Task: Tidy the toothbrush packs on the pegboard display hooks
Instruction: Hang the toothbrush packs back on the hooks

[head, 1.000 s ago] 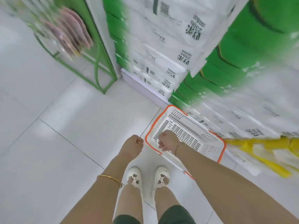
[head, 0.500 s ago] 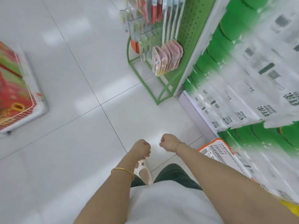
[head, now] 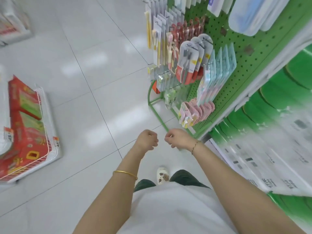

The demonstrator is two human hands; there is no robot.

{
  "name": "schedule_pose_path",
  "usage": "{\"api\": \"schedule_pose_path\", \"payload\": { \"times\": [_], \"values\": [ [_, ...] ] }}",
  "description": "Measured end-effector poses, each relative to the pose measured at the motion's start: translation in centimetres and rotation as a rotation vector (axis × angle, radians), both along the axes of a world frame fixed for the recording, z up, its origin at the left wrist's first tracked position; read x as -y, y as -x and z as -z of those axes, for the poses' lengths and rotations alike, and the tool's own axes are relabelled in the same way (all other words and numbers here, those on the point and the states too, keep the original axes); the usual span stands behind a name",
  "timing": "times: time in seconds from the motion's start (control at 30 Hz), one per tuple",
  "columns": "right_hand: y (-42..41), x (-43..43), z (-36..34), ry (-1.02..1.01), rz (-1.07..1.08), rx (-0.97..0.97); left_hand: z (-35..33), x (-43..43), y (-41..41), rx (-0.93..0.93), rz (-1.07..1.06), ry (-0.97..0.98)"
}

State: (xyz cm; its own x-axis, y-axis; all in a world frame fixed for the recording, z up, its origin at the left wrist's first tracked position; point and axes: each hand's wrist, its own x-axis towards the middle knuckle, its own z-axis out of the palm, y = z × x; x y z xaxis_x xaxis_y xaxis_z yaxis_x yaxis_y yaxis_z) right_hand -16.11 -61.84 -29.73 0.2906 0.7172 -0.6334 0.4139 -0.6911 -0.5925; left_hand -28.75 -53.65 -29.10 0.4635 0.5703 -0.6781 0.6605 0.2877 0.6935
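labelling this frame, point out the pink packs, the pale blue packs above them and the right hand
pink packs (head: pixel 202 110): head view, front of a middle pack in the bunch
pale blue packs (head: pixel 224 63): head view, upper face of one pack
right hand (head: pixel 179 138): head view, back of the hand

- A thin gold bangle (head: pixel 125 173) circles the bare forearm behind the left hand (head: pixel 146 141).
- A fine dark-and-gold bracelet (head: pixel 195 146) sits at the wrist of the right hand (head: pixel 179 139).
- A plain white top (head: pixel 168 210) covers the torso.
- Dark green legwear (head: pixel 184 177) shows below its hem; its length cannot be told.
- One white clog (head: pixel 162 175) carries small brown charms.
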Motion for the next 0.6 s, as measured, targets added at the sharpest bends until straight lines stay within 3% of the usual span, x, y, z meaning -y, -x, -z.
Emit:
{"api": "schedule_pose_path", "payload": {
  "times": [0.23,0.4,0.6],
  "values": [
    [-7.0,-7.9,-12.0,-0.351,0.179,0.294,-11.6,-10.9,-9.3,0.376,0.107,-0.228],
    [-11.2,-10.4,-19.4,-0.575,0.552,0.499,-19.6,-15.6,-17.5,0.701,0.309,-0.368],
    [-14.1,-14.0,-24.1,-0.739,0.932,0.669,-24.8,-18.6,-25.1,0.875,0.5,-0.491]
  ]
}}
